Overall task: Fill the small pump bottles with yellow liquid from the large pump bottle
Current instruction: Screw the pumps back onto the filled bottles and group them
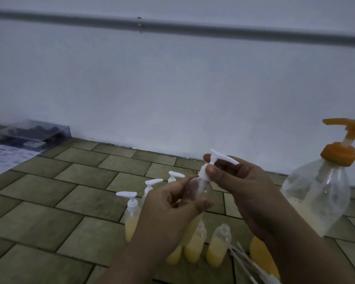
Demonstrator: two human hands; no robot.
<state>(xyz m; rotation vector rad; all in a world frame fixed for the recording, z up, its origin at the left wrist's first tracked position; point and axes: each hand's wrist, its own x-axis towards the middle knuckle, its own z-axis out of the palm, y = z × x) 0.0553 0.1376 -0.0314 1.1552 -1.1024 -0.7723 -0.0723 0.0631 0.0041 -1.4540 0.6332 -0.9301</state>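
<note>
Nearest, two uncapped filled bottles (pixel 205 245) stand on the tiled floor (pixel 39 222). Above them the left hand (pixel 168 203) grips a small bottle (pixel 197 191) while the right hand (pixel 240 181) pinches its white pump cap (pixel 208 171); keep it upright, thread squarely. The large pump bottle (pixel 316 193) stands toward the floor's right edge.

The hands are in the middle, above the floor (pixel 49 212). The left hand (pixel 168 210) is around a small bottle (pixel 197 191), and the right hand (pixel 240 187) is on its pump (pixel 217 162). Behind the hands and to their left stand three bottles with pumps (pixel 131 214). Near the hands stand two open bottles (pixel 217 247). Loose pumps (pixel 246 261) lie right of those. The big bottle (pixel 320 193) is at the right. Far left, a box (pixel 35 133) sits by the wall (pixel 172 89), with a paper (pixel 6 158) in front of it.
</note>
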